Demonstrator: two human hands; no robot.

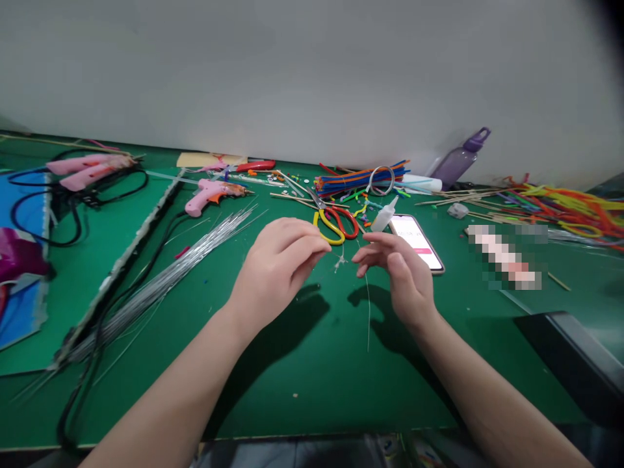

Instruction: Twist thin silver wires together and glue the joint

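Observation:
My left hand (280,263) hovers over the green table (312,377) with its fingers curled into a pinch near a tiny white tangle of thread or wire (340,262). My right hand (402,273) is just right of that tangle, fingers bent and partly apart, thumb near the forefinger. A thin silver wire (368,312) runs down from between the hands toward me. Whether either hand grips the wire or the tangle is too fine to make out.
A bundle of silver wires (160,279) lies at left. Pink glue guns (214,194) and black cables (73,214) sit behind it. Yellow-and-red scissors (336,222), a small white bottle (385,214), a phone (419,242), coloured pipe cleaners (560,205) and a purple bottle (461,159) lie beyond.

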